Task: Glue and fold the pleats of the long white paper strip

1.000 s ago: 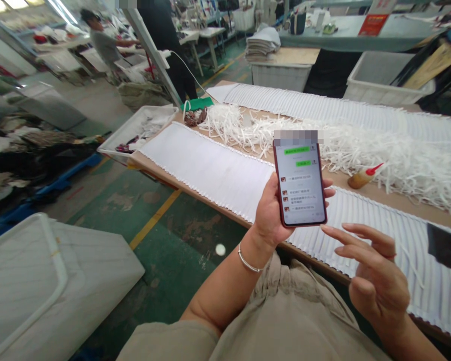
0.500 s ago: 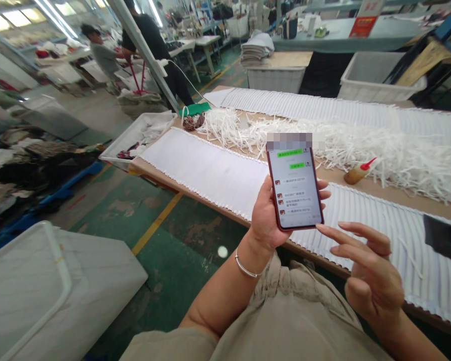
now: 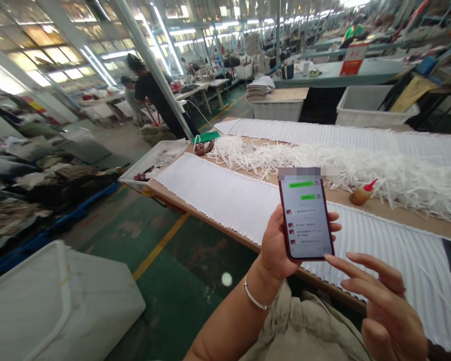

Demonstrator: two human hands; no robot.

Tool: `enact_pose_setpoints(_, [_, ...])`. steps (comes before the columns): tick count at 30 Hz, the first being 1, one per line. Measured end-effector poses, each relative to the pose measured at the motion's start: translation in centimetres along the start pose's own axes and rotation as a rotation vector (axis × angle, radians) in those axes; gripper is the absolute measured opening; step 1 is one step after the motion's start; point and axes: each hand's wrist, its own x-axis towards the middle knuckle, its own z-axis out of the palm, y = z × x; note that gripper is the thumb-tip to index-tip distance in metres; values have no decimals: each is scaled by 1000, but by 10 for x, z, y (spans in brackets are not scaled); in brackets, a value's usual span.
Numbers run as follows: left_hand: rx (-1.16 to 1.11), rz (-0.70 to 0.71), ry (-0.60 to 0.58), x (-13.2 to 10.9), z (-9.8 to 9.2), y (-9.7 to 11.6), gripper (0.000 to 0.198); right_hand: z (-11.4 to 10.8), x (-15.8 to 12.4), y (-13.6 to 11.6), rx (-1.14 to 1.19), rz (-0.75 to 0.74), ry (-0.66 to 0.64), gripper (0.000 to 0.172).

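Note:
A smartphone (image 3: 307, 220) in a reddish case rests upright in my left hand (image 3: 276, 245), whose fingers wrap round its back and right edge. Its lit screen shows a chat with green and white message bubbles; the top is blurred out. My right hand (image 3: 385, 296) hovers at the phone's lower right corner with its fingers spread and nothing held. The index fingertip is close to that corner; I cannot tell if it touches. Beneath the phone, overlapping white fabric strips (image 3: 218, 193) lie in a long row along the table's near side.
A tangled heap of white strips (image 3: 379, 165) runs along the brown table (image 3: 199, 210). A red-capped glue bottle (image 3: 361, 194) stands tilted beside it. A white bin (image 3: 97, 296) occupies the lower left floor. A person in black (image 3: 156, 93) stands beyond a metal post (image 3: 150, 60).
The camera view has tilted up, so the table and phone appear lower and more of the hall shows. My left hand still holds the phone; my right hand stays beside its lower corner.

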Motion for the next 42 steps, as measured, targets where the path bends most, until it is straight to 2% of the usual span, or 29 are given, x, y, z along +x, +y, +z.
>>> enact_pose_setpoints(9, [7,1,10,0,2,1,72,-3,2,-4,18,-3,-61,34])
enact_pose_setpoints(18, [3,24,40,4,7,12,76,2,17,-3,28,4,-57,32])
enact_pose_setpoints(23, [12,34,11,9,4,15,78,5,23,-5,29,2,-59,29])
enact_pose_setpoints(29, [-8,1,30,12,2,17,77,12,29,-6,17,-46,-75,32])
enact_pose_setpoints(35, [-28,29,71,15,-3,16,74,21,38,-13,-55,-107,-142,34])
enact_pose_setpoints(42, [-46,8,73,16,-2,15,75,32,49,-19,-121,-161,-143,36])
